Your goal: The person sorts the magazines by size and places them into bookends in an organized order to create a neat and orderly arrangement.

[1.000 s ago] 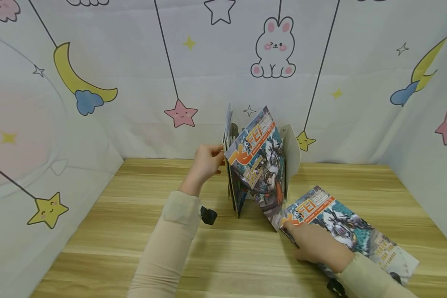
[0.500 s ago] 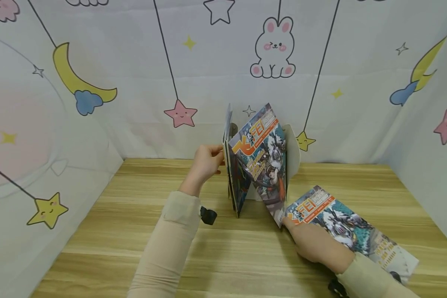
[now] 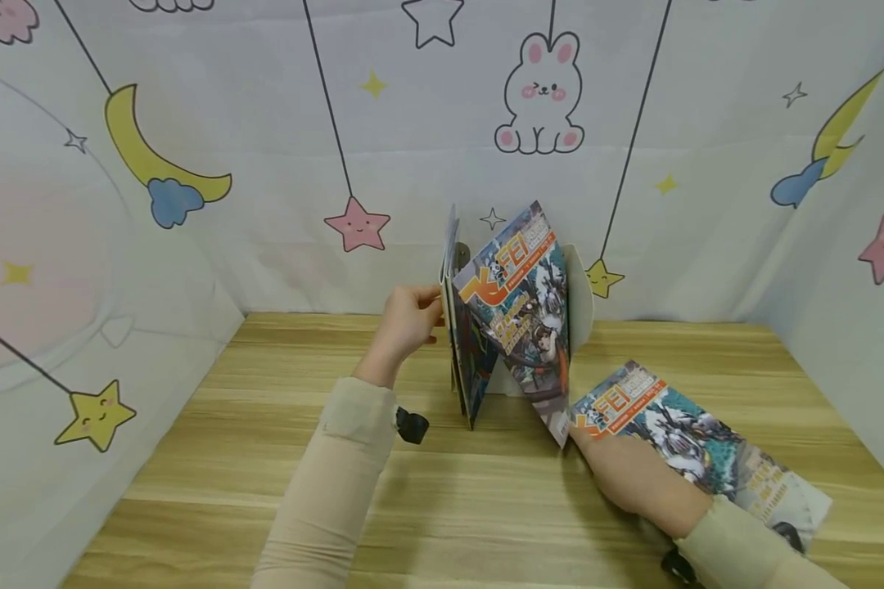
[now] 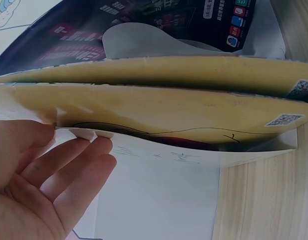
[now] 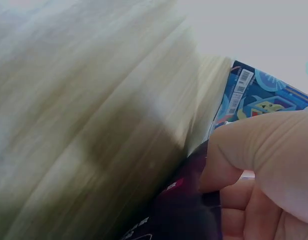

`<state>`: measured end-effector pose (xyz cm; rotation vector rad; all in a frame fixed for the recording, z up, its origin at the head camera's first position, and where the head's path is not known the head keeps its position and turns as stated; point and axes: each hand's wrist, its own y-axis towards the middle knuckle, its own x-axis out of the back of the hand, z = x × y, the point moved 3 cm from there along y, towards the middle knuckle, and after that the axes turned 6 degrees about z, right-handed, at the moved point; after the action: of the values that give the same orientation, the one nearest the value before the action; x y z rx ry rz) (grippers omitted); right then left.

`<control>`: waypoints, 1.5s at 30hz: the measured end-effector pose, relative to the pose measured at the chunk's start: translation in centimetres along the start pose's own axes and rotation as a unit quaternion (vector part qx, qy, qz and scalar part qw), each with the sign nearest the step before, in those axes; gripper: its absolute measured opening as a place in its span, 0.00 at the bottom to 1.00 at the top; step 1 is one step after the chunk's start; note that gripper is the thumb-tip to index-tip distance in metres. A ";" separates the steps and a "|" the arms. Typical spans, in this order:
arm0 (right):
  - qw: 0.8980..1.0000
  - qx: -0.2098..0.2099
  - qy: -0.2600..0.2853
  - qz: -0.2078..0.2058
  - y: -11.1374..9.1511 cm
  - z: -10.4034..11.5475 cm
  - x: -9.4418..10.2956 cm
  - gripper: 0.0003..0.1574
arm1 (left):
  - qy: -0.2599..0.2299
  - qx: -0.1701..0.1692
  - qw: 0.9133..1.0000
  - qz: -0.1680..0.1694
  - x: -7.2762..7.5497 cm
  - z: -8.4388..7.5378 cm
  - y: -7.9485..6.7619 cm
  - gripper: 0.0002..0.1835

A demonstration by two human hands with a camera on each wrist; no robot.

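A white magazine rack (image 3: 581,307) stands at the back of the table with several magazines in it. My left hand (image 3: 410,321) pinches the rack's white left wall (image 4: 158,167) at its edge, beside two yellow-edged magazines (image 4: 193,107). A comic magazine (image 3: 526,315) leans at a tilt in the rack's opening, its top raised and its lower corner sticking out at the front. That lower corner is pinched between thumb and fingers of my right hand (image 3: 637,478); the right wrist view shows the thumb on a dark cover (image 5: 178,210).
A second magazine with a similar cover (image 3: 744,474) lies on the wooden table (image 3: 265,483) at the right, partly under my right forearm. White cloth walls (image 3: 265,245) with cartoon prints enclose the back and sides.
My right hand has shifted a little to the right, and the tilted magazine has moved right with it, its top corner rising slightly. My left hand has stayed in place.
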<state>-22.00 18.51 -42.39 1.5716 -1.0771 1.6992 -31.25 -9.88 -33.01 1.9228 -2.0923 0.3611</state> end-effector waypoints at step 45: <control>0.995 -0.099 -0.029 0.002 0.2 -4.6 -0.3 0.10 | -0.010 -0.016 1.000 -0.010 -0.1 0.2 0.2 0.17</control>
<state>-24.52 22.34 -42.62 1.5015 -1.2390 1.5071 -31.47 -9.81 -33.27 1.9345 -2.0782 0.3028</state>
